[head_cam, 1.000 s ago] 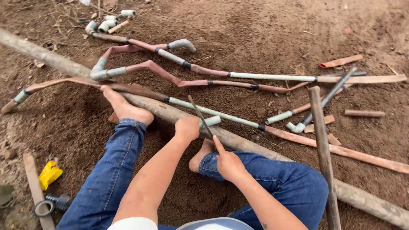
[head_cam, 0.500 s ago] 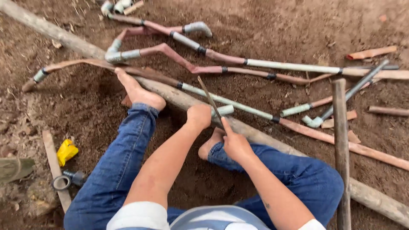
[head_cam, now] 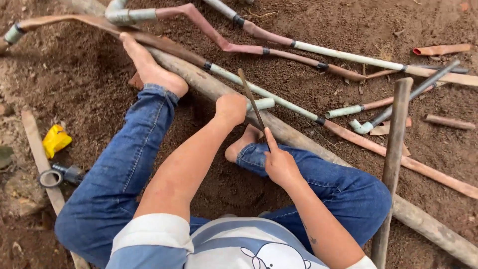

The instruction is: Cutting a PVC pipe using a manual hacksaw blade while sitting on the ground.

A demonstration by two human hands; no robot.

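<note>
On the bare brown soil, a person in blue jeans is sitting with both feet braced against a long wooden pole [head_cam: 298,142]. The left hand [head_cam: 230,109] is gripping a short grey pipe piece [head_cam: 262,104] – fingers curled tightly around it – on top of the pole. The right hand [head_cam: 280,163] is holding a thin saw blade [head_cam: 251,102], fingers wrapped round its lower end, forefinger lying along it, the blade crossing the pipe. Open dirt is lying to the left, where a crumpled yellow packet [head_cam: 55,140] is resting beside a plank [head_cam: 39,159].
</note>
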